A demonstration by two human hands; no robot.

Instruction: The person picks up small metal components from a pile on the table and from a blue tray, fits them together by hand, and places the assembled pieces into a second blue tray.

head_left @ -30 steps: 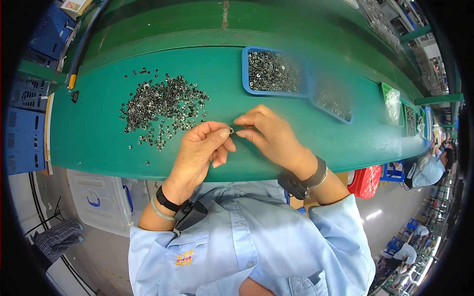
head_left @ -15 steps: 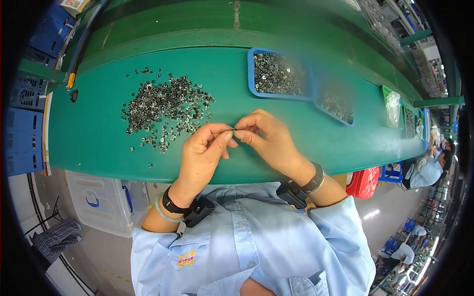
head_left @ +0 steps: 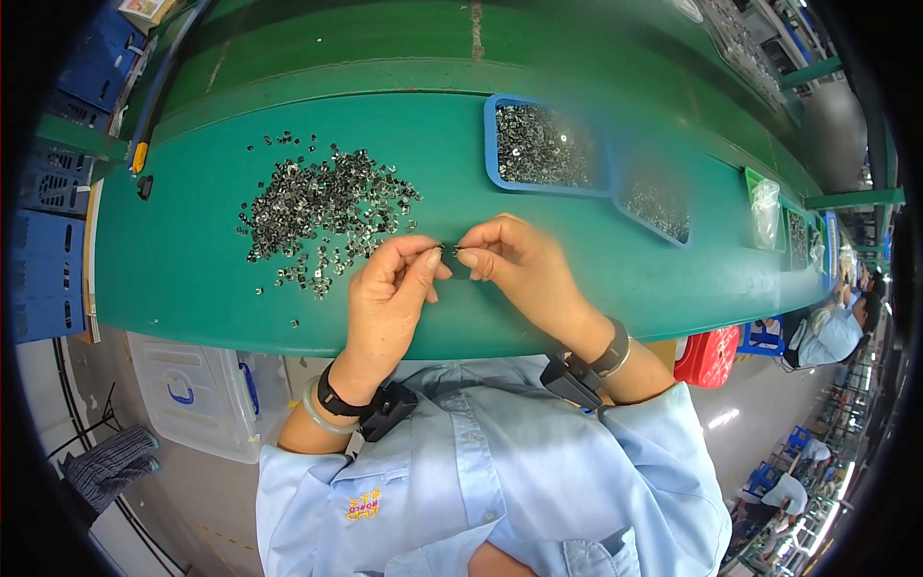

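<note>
Left hand (head_left: 386, 298) pinches tiny dark part (head_left: 442, 247); right hand (head_left: 527, 267) pinches small piece (head_left: 457, 251), hands just apart; parts pile (head_left: 312, 202) on green table (head_left: 212, 313).

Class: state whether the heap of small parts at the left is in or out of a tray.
Out: the heap of small parts lies loose on the green tabletop, no walls around it.

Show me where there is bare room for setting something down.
Bare green tabletop lies between the parts pile and the left blue tray, and left of the pile. Crowded: the pile itself, and around the left hand and right hand.
</note>
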